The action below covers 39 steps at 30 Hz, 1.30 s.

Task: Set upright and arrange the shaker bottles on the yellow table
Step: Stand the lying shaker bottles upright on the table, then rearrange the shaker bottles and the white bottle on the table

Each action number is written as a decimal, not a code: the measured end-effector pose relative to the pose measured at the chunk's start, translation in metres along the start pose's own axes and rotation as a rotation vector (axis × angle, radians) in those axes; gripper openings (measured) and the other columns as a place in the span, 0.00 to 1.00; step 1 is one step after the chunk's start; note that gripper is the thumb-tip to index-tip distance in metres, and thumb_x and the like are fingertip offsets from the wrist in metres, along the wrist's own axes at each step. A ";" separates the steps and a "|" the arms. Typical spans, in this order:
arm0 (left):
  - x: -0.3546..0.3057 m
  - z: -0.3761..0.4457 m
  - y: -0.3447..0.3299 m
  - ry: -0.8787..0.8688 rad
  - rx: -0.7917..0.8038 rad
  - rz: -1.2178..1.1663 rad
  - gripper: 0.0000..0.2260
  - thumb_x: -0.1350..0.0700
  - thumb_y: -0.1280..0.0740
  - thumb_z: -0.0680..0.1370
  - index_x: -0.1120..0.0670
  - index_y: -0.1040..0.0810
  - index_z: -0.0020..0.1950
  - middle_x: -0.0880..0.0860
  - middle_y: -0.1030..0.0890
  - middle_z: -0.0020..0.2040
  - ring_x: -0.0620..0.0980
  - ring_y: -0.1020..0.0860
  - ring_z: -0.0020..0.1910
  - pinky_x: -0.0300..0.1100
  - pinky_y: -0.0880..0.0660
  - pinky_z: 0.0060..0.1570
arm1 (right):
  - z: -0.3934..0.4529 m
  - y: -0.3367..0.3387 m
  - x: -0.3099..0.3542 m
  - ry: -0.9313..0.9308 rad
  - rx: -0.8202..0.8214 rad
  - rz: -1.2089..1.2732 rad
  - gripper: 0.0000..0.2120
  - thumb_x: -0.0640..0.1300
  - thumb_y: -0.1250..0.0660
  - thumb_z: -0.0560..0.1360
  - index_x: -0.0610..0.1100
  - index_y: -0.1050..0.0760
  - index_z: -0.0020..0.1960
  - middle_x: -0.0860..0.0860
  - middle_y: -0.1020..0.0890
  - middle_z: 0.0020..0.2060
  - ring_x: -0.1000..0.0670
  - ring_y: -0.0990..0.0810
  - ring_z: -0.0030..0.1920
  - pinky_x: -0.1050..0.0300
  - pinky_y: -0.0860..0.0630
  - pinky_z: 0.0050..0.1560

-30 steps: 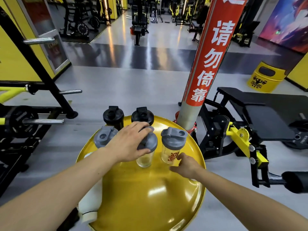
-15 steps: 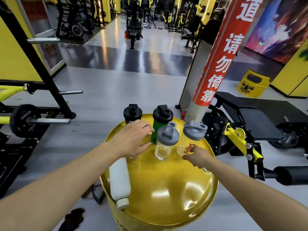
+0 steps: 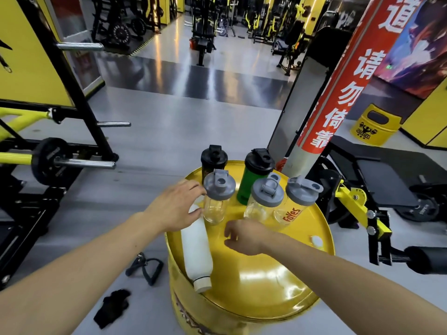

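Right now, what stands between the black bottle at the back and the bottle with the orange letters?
In the head view, the green bottle and a clear bottle stand between the black bottle and the lettered bottle.

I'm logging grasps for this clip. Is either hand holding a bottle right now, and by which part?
Left hand touches the side of the leftmost clear bottle; a real grip cannot be told. Right hand holds nothing.

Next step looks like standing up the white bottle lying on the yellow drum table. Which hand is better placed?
Probably the left hand: it sits right by the far end of the lying white plastic bottle. The right hand hovers open mid-table, further from it.
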<state>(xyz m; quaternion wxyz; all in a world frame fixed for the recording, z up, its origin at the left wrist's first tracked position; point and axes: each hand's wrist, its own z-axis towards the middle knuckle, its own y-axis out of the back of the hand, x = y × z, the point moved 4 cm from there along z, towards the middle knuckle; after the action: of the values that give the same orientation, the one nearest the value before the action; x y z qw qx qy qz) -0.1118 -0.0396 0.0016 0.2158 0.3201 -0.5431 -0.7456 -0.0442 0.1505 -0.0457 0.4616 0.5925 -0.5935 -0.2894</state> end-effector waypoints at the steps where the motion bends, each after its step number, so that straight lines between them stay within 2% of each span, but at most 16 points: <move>1: 0.006 -0.006 -0.005 0.026 0.016 -0.013 0.18 0.46 0.34 0.77 0.50 0.26 0.65 0.48 0.24 0.63 0.51 0.26 0.62 0.49 0.26 0.60 | 0.005 -0.003 0.011 0.049 -0.006 -0.034 0.17 0.50 0.35 0.78 0.48 0.26 0.66 0.48 0.19 0.59 0.43 0.21 0.58 0.51 0.24 0.51; 4: 0.025 -0.024 -0.025 0.149 0.134 -0.046 0.19 0.45 0.35 0.77 0.48 0.28 0.67 0.47 0.26 0.65 0.51 0.28 0.65 0.48 0.28 0.62 | 0.019 -0.017 0.041 0.280 -0.061 -0.275 0.27 0.37 0.36 0.77 0.50 0.35 0.74 0.45 0.27 0.66 0.39 0.23 0.59 0.46 0.24 0.46; 6: 0.034 -0.036 -0.043 0.231 0.265 -0.057 0.20 0.45 0.35 0.78 0.49 0.30 0.69 0.48 0.26 0.67 0.51 0.28 0.67 0.46 0.29 0.63 | 0.027 -0.028 0.056 0.465 -0.087 -0.455 0.30 0.33 0.36 0.76 0.50 0.36 0.75 0.42 0.31 0.69 0.37 0.26 0.60 0.43 0.24 0.48; 9: 0.041 -0.052 -0.064 0.261 0.449 -0.045 0.20 0.50 0.36 0.79 0.50 0.31 0.71 0.50 0.27 0.69 0.53 0.28 0.68 0.46 0.30 0.64 | 0.037 -0.042 0.067 0.619 -0.143 -0.676 0.29 0.39 0.35 0.78 0.55 0.35 0.75 0.43 0.36 0.73 0.37 0.31 0.66 0.41 0.26 0.59; 11: 0.044 -0.058 -0.072 0.258 0.489 -0.045 0.19 0.52 0.37 0.79 0.51 0.30 0.70 0.51 0.26 0.68 0.54 0.27 0.67 0.46 0.29 0.62 | 0.043 -0.048 0.071 0.640 -0.169 -0.780 0.27 0.45 0.36 0.79 0.57 0.37 0.76 0.44 0.39 0.76 0.36 0.37 0.72 0.43 0.28 0.62; 13: 0.047 -0.059 -0.075 0.260 0.486 -0.042 0.16 0.53 0.37 0.79 0.51 0.29 0.66 0.52 0.25 0.65 0.55 0.26 0.64 0.47 0.28 0.60 | 0.046 -0.055 0.073 0.640 -0.162 -0.786 0.26 0.47 0.36 0.80 0.57 0.38 0.76 0.44 0.42 0.78 0.35 0.43 0.77 0.42 0.30 0.65; 16: 0.050 -0.059 -0.073 0.260 0.491 -0.053 0.18 0.54 0.37 0.80 0.50 0.31 0.70 0.51 0.26 0.69 0.54 0.27 0.67 0.47 0.29 0.63 | 0.050 -0.058 0.069 0.645 -0.118 -0.661 0.28 0.42 0.35 0.79 0.55 0.39 0.76 0.45 0.45 0.80 0.34 0.49 0.79 0.38 0.35 0.72; 20: 0.052 -0.057 -0.064 0.239 0.470 -0.096 0.25 0.55 0.36 0.80 0.48 0.37 0.77 0.48 0.31 0.75 0.51 0.31 0.72 0.44 0.33 0.68 | 0.052 -0.045 0.060 0.626 -0.043 -0.469 0.35 0.35 0.32 0.76 0.50 0.42 0.79 0.45 0.48 0.81 0.34 0.54 0.80 0.36 0.36 0.73; 24: 0.052 -0.056 -0.047 0.286 0.422 -0.230 0.34 0.58 0.32 0.78 0.45 0.45 0.80 0.49 0.33 0.77 0.51 0.31 0.73 0.39 0.34 0.67 | 0.057 -0.026 0.062 0.529 -0.102 -0.083 0.42 0.42 0.23 0.71 0.49 0.42 0.79 0.46 0.42 0.79 0.37 0.45 0.79 0.38 0.40 0.76; 28: 0.057 -0.051 -0.027 0.346 0.401 -0.418 0.42 0.60 0.31 0.75 0.44 0.52 0.81 0.47 0.30 0.73 0.47 0.23 0.60 0.35 0.29 0.57 | 0.055 -0.007 0.068 0.390 -0.192 0.328 0.44 0.51 0.20 0.68 0.54 0.42 0.77 0.51 0.32 0.74 0.47 0.32 0.73 0.46 0.29 0.70; 32: 0.056 -0.044 0.000 0.350 0.385 -0.631 0.44 0.64 0.27 0.71 0.40 0.47 0.79 0.46 0.30 0.69 0.43 0.22 0.58 0.35 0.22 0.47 | 0.055 -0.007 0.066 0.199 -0.180 0.591 0.43 0.57 0.21 0.66 0.54 0.38 0.75 0.56 0.25 0.68 0.50 0.26 0.67 0.44 0.25 0.64; 34: 0.048 -0.039 0.010 0.341 0.380 -0.717 0.45 0.60 0.22 0.68 0.39 0.43 0.77 0.43 0.30 0.68 0.43 0.23 0.59 0.37 0.21 0.47 | 0.054 -0.010 0.061 0.140 -0.187 0.671 0.44 0.61 0.21 0.64 0.55 0.38 0.74 0.58 0.23 0.67 0.52 0.24 0.66 0.46 0.23 0.63; 36: 0.035 -0.033 0.015 0.315 0.383 -0.723 0.44 0.53 0.18 0.65 0.38 0.38 0.73 0.40 0.28 0.66 0.42 0.23 0.59 0.36 0.22 0.50 | 0.049 -0.011 0.054 0.107 -0.196 0.704 0.46 0.64 0.22 0.63 0.55 0.38 0.74 0.58 0.23 0.66 0.52 0.23 0.65 0.46 0.22 0.62; 39: 0.012 -0.022 0.012 0.244 0.310 -0.609 0.36 0.50 0.17 0.63 0.36 0.33 0.64 0.33 0.25 0.59 0.34 0.26 0.55 0.30 0.29 0.50 | 0.040 -0.010 0.041 0.087 -0.193 0.699 0.47 0.68 0.23 0.62 0.54 0.38 0.74 0.58 0.23 0.66 0.52 0.23 0.65 0.48 0.22 0.62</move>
<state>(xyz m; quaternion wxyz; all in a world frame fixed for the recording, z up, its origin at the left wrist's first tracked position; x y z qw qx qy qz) -0.1049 -0.0665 0.0058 -0.0042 0.5827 -0.4999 -0.6408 -0.0701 0.1012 -0.0621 0.6114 0.3194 -0.7096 -0.1434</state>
